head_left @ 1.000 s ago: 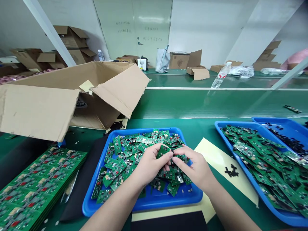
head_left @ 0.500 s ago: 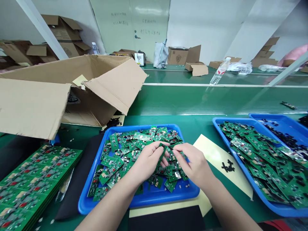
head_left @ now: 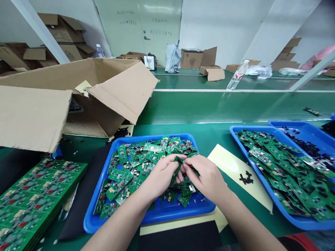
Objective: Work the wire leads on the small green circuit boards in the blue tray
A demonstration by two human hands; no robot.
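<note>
My left hand [head_left: 162, 175] is closed around a small green circuit board [head_left: 175, 174], held tilted over a blue tray. Pressed together at the upper edge of that board are the fingertips of my right hand [head_left: 205, 177]; whatever they pinch is too small and hidden to make out. Beneath both hands, the blue tray [head_left: 88, 212] carries a loose heap of green circuit boards [head_left: 125, 177]. Right of my right hand, a pale yellow sheet [head_left: 227, 161] bears a few small black pieces [head_left: 246, 177].
A second blue tray [head_left: 285, 223] of boards stands at right, beside another blue tray [head_left: 285, 123] with small black parts. Stacked board panels [head_left: 34, 198] lie at left, below a large open carton [head_left: 120, 90]. A black sheet [head_left: 180, 237] lies in front; a water bottle [head_left: 237, 76] stands behind.
My right hand has moved slightly left, bringing its fingertips against the board in my left hand. The left hand keeps its hold. The whole view has shifted a little.
</note>
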